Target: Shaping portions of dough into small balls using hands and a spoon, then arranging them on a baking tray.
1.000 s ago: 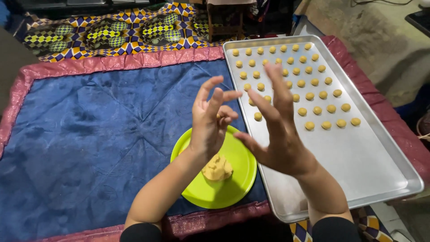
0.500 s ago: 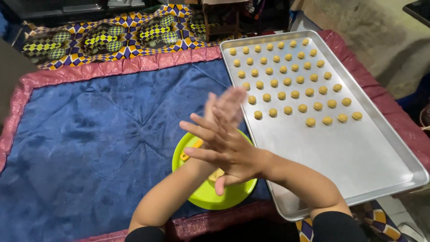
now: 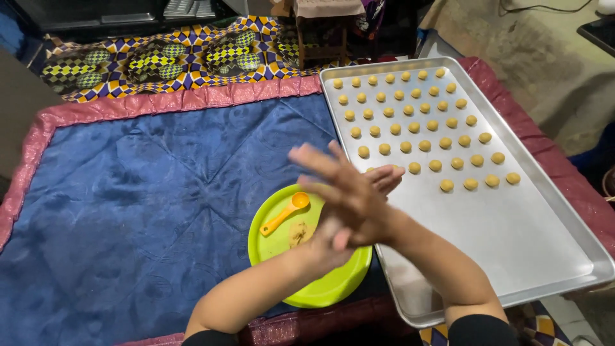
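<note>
My right hand had slid across my left hand, palms pressed, fingers flat and released, above the plate; the spoon now showed.

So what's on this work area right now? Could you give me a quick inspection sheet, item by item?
Surface: blue quilted cloth with a pink border.
Job's things: metal baking tray with rows of small yellow dough balls in its far half; green plate holding an orange scoop and a dab of dough.
Clutter: nothing seen.
Grippers: left hand and right hand pressed palm to palm above the plate's edge, blurred; anything between them is hidden.
Cables: one dark cable on the floor at the far right.
Surroundings: patterned yellow and black fabric; a small wooden stool.
</note>
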